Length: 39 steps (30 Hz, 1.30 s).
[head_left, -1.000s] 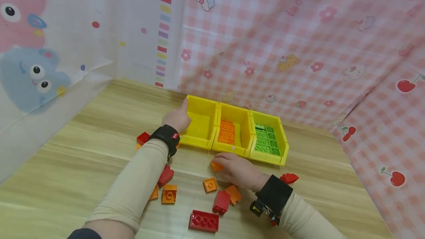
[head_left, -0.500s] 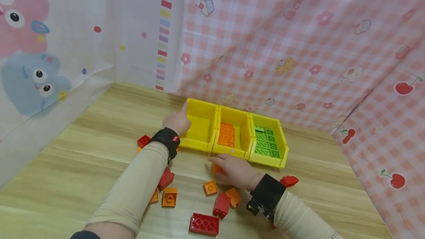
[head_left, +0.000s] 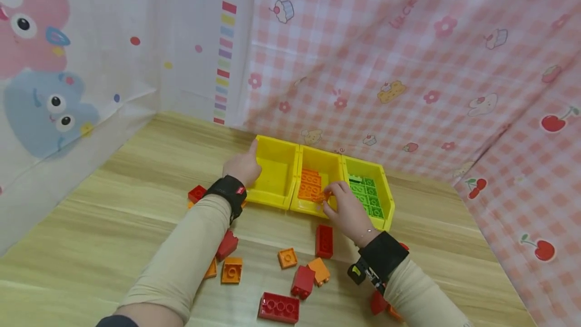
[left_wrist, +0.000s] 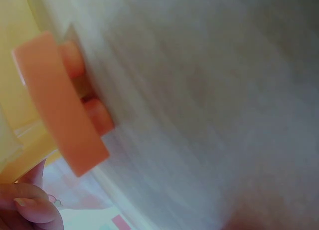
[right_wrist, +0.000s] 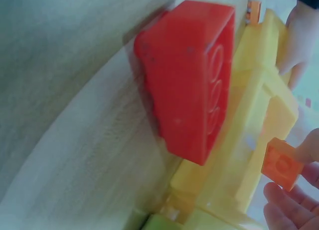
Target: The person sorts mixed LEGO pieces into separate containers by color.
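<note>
My left hand holds the left wall of the leftmost yellow bin, one finger stretched along the edge. In the left wrist view its curled fingers show at the bin's rim. My right hand is over the front of the middle yellow bin. Between thumb and fingers it pinches a small square orange brick, its hollow side showing in the right wrist view. Several orange bricks lie in that bin. Green bricks fill much of the right bin, partly behind my right hand.
Loose bricks lie on the wooden table: a red brick before the middle bin, another red brick at the front, and a square orange brick. More lie beside both forearms. A pink checked cloth hangs behind the bins.
My right hand has lifted the orange brick from the table and moved up and right over the middle bin. A red brick it covered now shows. My left hand stays put.
</note>
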Tool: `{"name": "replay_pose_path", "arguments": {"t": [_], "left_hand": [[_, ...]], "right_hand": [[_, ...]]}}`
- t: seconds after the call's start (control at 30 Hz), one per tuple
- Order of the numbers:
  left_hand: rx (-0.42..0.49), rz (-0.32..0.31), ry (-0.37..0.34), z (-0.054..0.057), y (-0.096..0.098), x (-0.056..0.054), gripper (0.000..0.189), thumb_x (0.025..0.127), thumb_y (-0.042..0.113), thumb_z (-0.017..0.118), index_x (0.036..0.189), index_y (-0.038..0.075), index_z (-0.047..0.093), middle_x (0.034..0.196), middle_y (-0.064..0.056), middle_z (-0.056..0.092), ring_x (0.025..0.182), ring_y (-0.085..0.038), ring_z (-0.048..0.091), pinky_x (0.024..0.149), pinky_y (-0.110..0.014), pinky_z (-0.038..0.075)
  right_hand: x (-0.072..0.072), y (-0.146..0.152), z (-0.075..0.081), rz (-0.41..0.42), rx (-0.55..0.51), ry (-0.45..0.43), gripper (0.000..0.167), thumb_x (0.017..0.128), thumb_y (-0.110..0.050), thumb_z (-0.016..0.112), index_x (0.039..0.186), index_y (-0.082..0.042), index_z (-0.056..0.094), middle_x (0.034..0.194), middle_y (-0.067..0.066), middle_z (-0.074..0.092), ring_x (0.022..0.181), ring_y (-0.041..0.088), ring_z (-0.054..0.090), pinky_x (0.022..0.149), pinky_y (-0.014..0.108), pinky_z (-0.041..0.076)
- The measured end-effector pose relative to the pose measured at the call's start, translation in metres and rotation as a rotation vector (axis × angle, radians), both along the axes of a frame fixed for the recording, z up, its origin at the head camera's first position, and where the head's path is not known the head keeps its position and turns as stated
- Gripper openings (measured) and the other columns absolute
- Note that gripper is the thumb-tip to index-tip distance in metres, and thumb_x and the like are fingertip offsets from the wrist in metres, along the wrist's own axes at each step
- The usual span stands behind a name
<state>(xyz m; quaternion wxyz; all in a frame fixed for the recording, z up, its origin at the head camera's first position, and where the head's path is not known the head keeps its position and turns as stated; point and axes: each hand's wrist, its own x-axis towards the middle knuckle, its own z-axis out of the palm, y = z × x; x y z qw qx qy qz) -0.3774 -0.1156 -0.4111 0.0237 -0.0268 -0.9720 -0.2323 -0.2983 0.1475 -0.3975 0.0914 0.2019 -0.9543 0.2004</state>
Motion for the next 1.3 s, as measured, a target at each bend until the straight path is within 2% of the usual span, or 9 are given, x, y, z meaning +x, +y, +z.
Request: {"name": "replay_pose_path", "arguments": {"t": [0.23,0.53,0.77,0.83,0.93,1.07,1.13,1.2,1.3], "left_hand": [[0.001,-0.004,-0.008,-0.003,-0.001,-0.001,0.070,0.090,0.017,0.047,0.151,0.014,0.012,0.051,-0.001,0.041,0.042,-0.016,0.034,0.042,-0.029,0.029],[0.020,0.003,-0.014,-0.003,-0.001,-0.005,0.070,0.091,0.017,0.046,0.151,0.015,0.010,0.052,-0.002,0.041,0.042,-0.016,0.034,0.042,-0.029,0.029],[0.024,-0.004,-0.016,-0.004,-0.002,-0.004,0.070,0.090,0.016,0.046,0.151,0.014,0.010,0.051,-0.001,0.040,0.042,-0.015,0.033,0.041,-0.029,0.029],[0.019,-0.005,-0.014,-0.004,-0.002,-0.004,0.070,0.091,0.017,0.046,0.151,0.014,0.011,0.051,-0.001,0.040,0.042,-0.016,0.034,0.041,-0.029,0.029],[0.013,-0.003,-0.012,-0.004,-0.001,-0.003,0.070,0.091,0.017,0.046,0.151,0.014,0.010,0.051,-0.001,0.040,0.042,-0.016,0.034,0.041,-0.029,0.029],[0.013,0.001,-0.014,-0.003,-0.001,-0.002,0.070,0.091,0.017,0.047,0.151,0.015,0.010,0.051,-0.001,0.041,0.042,-0.015,0.034,0.041,-0.029,0.029],[0.010,0.002,-0.013,-0.002,-0.001,-0.001,0.070,0.091,0.018,0.046,0.151,0.015,0.010,0.051,-0.001,0.041,0.041,-0.015,0.033,0.041,-0.029,0.029],[0.010,0.001,-0.015,0.000,-0.001,-0.001,0.070,0.091,0.018,0.046,0.151,0.015,0.009,0.051,-0.001,0.041,0.042,-0.015,0.033,0.041,-0.029,0.028],[0.010,-0.006,-0.021,0.001,-0.001,0.000,0.070,0.092,0.018,0.046,0.151,0.014,0.009,0.051,-0.001,0.041,0.042,-0.015,0.033,0.042,-0.029,0.029]], "right_hand": [[-0.010,-0.002,-0.009,-0.051,0.048,0.025,0.015,0.085,-0.015,0.066,0.096,-0.009,0.058,0.098,0.006,0.054,0.083,0.019,0.053,0.074,0.034,0.047],[-0.014,-0.009,-0.010,-0.071,0.158,-0.012,0.013,0.087,-0.017,0.064,0.096,-0.008,0.059,0.084,0.004,0.059,0.065,0.014,0.049,0.060,0.030,0.043],[-0.012,-0.014,-0.011,-0.050,0.225,-0.043,0.015,0.091,-0.017,0.059,0.101,-0.006,0.058,0.066,-0.001,0.050,0.050,0.012,0.044,0.048,0.026,0.036],[-0.011,-0.014,-0.010,-0.047,0.225,-0.053,0.016,0.091,-0.017,0.059,0.102,-0.006,0.058,0.067,0.000,0.052,0.051,0.012,0.045,0.049,0.026,0.037],[-0.009,-0.013,-0.011,-0.028,0.217,-0.055,0.017,0.091,-0.017,0.060,0.104,-0.007,0.058,0.079,0.003,0.060,0.061,0.013,0.051,0.056,0.028,0.043],[-0.003,-0.009,-0.013,0.029,0.180,-0.008,0.021,0.090,-0.016,0.061,0.109,-0.008,0.059,0.104,0.006,0.062,0.087,0.016,0.058,0.077,0.033,0.049],[0.002,-0.008,-0.013,0.100,0.152,0.021,0.023,0.089,-0.014,0.062,0.111,-0.007,0.060,0.110,0.007,0.061,0.096,0.018,0.058,0.083,0.035,0.048],[0.008,-0.008,-0.012,0.202,0.134,0.024,0.023,0.089,-0.013,0.063,0.111,-0.008,0.061,0.111,0.005,0.061,0.101,0.018,0.057,0.086,0.035,0.047],[0.020,-0.013,-0.009,0.396,0.141,-0.061,0.023,0.089,-0.012,0.062,0.112,-0.008,0.062,0.109,0.003,0.061,0.097,0.016,0.058,0.084,0.033,0.047]]}}
